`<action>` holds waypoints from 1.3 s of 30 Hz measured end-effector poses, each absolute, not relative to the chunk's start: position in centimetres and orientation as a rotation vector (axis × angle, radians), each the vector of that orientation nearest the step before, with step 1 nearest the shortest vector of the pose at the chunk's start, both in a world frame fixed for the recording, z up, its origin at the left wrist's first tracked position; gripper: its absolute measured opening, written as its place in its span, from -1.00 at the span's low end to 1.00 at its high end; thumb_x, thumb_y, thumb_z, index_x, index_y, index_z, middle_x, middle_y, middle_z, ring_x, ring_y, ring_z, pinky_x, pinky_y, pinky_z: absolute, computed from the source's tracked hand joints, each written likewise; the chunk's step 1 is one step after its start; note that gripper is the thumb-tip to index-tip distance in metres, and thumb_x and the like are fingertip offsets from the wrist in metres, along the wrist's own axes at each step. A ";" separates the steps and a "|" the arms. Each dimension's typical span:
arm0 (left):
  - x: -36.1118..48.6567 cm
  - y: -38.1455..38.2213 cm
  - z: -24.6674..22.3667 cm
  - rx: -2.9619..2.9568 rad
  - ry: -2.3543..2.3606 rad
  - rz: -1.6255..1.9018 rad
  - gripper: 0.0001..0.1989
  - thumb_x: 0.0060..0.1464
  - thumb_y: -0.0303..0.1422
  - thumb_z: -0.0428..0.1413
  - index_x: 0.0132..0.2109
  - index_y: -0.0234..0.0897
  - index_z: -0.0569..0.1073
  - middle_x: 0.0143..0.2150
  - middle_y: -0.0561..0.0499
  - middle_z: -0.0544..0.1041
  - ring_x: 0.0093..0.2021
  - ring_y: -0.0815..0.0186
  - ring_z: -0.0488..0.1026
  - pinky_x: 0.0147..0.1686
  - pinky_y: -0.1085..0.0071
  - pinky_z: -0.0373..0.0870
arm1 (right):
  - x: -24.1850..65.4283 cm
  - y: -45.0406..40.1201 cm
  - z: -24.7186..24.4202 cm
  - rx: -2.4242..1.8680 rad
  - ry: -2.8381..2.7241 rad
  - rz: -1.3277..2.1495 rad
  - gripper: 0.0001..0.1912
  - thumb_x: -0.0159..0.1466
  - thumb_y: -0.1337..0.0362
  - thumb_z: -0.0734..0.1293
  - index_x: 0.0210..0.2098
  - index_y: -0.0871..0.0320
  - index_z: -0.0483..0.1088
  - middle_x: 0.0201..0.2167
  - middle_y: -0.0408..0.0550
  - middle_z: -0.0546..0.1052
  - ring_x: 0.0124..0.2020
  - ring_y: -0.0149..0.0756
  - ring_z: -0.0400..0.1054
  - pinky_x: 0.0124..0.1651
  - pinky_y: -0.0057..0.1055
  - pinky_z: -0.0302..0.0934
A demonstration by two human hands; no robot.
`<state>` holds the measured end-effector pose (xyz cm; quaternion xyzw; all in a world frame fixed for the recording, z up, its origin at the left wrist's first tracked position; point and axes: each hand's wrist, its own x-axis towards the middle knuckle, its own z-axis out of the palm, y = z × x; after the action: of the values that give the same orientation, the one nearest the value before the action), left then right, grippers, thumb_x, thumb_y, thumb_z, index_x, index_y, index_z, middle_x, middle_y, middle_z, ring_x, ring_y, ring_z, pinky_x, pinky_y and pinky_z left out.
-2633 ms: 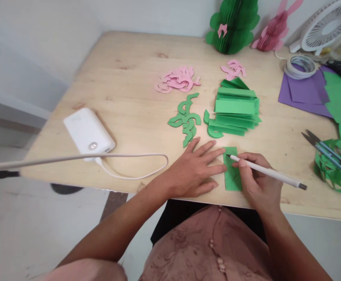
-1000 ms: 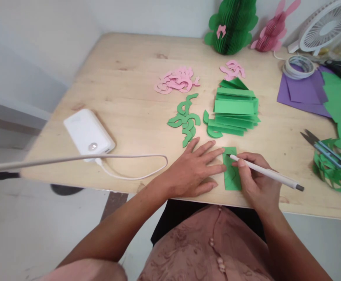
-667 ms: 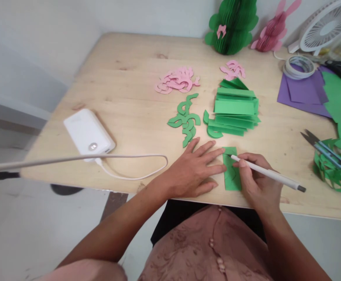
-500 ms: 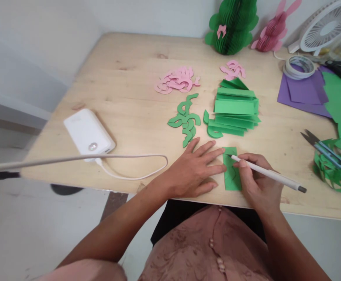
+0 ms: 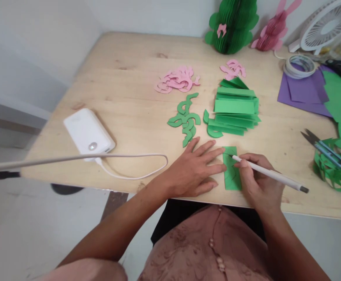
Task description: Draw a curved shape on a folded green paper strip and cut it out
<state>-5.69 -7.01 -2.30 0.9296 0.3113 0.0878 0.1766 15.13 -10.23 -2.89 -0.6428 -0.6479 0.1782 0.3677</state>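
Note:
A small green paper strip lies near the table's front edge, with thin dark lines drawn on it. My left hand is flat with fingers spread, its fingertips touching the strip's left edge. In my right hand is a white pen, its tip at the upper part of the strip. Just beyond my left hand lie cut green paper curls. Folded green paper strips are stacked farther back, with a curved green cutout beside them.
Pink paper cutouts lie behind the curls. A white power bank with a cable sits at left. At right are blue-handled scissors on green scraps, purple paper, tape rolls and a fan. A green honeycomb figure stands behind.
The pen and my right hand have shifted very slightly to the right. My left hand and the paper strip have stayed in place.

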 end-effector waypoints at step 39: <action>-5.7 -6.9 -2.1 2.616 0.872 0.259 -0.60 0.18 -0.19 0.06 0.15 -0.11 0.38 0.36 -0.10 0.15 0.38 -0.04 -0.07 0.29 -0.17 -0.24 | 15.0 -10.2 -2.4 -1.654 -1.682 0.339 -0.84 0.28 0.20 0.26 -0.34 0.12 0.42 -0.46 -0.11 0.55 -0.46 -0.32 0.44 -0.41 -0.40 0.30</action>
<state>-5.74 -6.92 -2.11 0.9282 0.3095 0.0920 0.1849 15.01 -10.22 -2.36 -0.6446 -0.6556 0.1322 0.3704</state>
